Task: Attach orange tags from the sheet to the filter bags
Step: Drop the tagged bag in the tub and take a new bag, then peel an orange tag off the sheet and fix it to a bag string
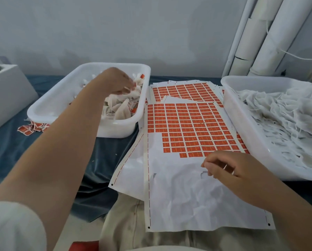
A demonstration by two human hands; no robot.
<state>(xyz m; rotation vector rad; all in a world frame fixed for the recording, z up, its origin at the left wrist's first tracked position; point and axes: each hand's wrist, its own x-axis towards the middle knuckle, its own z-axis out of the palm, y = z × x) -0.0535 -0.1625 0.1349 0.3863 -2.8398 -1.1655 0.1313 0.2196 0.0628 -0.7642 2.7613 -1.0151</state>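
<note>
A: Which step?
B: Dropping a finished bag, I think; left hand (pixel 119 82) loose over tagged bags (pixel 120 109), left of the sheet (pixel 178 205).
A: Next?
B: Peel an orange tag (pixel 193 124); grip of right hand (pixel 229 167) unclear.

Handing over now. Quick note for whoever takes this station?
Hands: left grip over the left bin of tagged bags, blurred, hold unclear. The right grip is curled on the bare backing of the tag sheet, just below the last tags; hold unclear.
Things: untagged bags fill the right bin.
Done: lower rows used, some bags tagged.
Left: most tags, many bags.
</note>
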